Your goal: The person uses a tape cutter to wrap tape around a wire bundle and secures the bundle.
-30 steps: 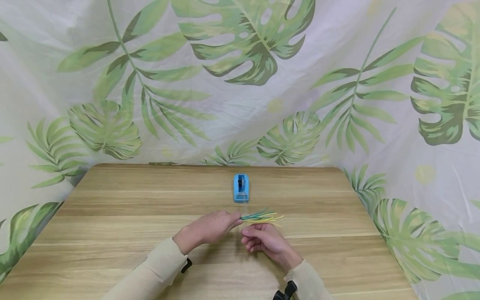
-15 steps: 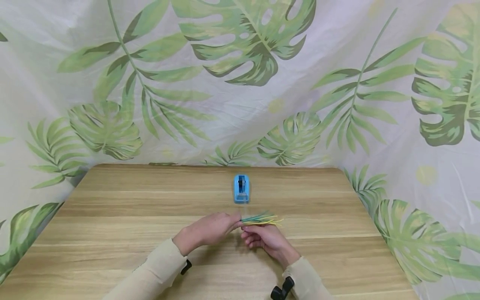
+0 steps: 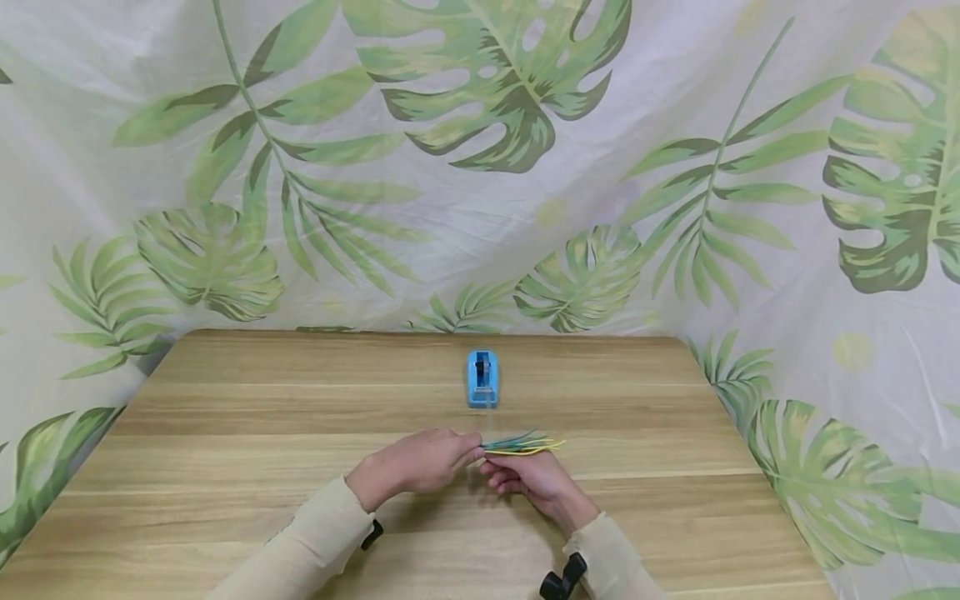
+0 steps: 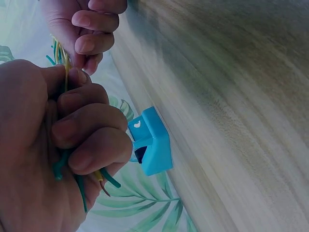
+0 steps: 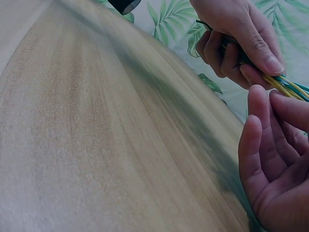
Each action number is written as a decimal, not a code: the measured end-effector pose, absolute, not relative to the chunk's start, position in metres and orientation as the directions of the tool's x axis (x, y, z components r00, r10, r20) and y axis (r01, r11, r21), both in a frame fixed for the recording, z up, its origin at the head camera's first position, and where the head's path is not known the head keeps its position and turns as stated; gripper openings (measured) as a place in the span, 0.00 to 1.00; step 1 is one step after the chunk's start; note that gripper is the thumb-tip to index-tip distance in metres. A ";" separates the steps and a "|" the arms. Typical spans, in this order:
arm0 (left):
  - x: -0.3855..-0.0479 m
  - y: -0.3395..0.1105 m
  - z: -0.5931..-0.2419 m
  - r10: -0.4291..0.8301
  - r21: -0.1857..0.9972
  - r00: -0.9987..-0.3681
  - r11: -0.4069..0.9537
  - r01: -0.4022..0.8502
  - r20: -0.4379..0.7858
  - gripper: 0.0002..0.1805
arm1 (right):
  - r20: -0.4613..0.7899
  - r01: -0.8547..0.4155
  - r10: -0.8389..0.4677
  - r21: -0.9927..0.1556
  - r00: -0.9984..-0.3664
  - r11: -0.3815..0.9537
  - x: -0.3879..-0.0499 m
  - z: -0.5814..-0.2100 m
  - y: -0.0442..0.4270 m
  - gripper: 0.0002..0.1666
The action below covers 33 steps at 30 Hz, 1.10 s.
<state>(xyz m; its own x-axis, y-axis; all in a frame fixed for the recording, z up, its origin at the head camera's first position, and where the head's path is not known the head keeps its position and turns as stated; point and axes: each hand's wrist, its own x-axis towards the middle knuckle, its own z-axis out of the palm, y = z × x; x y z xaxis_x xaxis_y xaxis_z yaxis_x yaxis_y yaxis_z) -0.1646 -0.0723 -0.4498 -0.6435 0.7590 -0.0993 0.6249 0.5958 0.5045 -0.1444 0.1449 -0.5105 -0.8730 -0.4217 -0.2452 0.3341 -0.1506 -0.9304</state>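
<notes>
My left hand (image 3: pixel 420 458) grips a bundle of green and yellow wires (image 3: pixel 521 444) above the table. Their cut ends (image 4: pixel 100 180), one with bare copper showing, poke out below the curled fingers in the left wrist view. A strip of clear tape (image 3: pixel 490 414) runs from a blue tape dispenser (image 3: pixel 482 378) toward the bundle. My right hand (image 3: pixel 536 482) is just under the wires, its thumb and forefinger pinched together close to the left fingertips. It appears to hold the tape's end, which is too faint to see clearly there.
The wooden table (image 3: pixel 262 400) extends around both hands. Behind it hangs a leaf-patterned cloth (image 3: pixel 450 208). Dark wrist-camera mounts (image 3: pixel 564 577) are strapped by the sleeves.
My right hand has risen slightly, its fingertips now right under the wires and close to the left hand. The wires have dipped a little. The dispenser stays put.
</notes>
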 end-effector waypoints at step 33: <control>-0.163 -0.072 -0.454 0.753 0.449 -0.652 0.614 0.649 -0.088 0.15 | -0.274 0.385 -0.438 -0.904 -0.856 -0.186 -0.143 -0.511 0.148 0.13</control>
<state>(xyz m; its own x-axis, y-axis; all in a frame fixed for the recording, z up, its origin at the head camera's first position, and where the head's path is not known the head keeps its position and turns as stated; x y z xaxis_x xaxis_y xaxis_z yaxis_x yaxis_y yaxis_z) -0.1635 -0.0723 -0.4539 -0.6523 0.7529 -0.0878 0.6488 0.6145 0.4488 -0.1428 0.1485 -0.5112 -0.8560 -0.4384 -0.2740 0.3846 -0.1857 -0.9042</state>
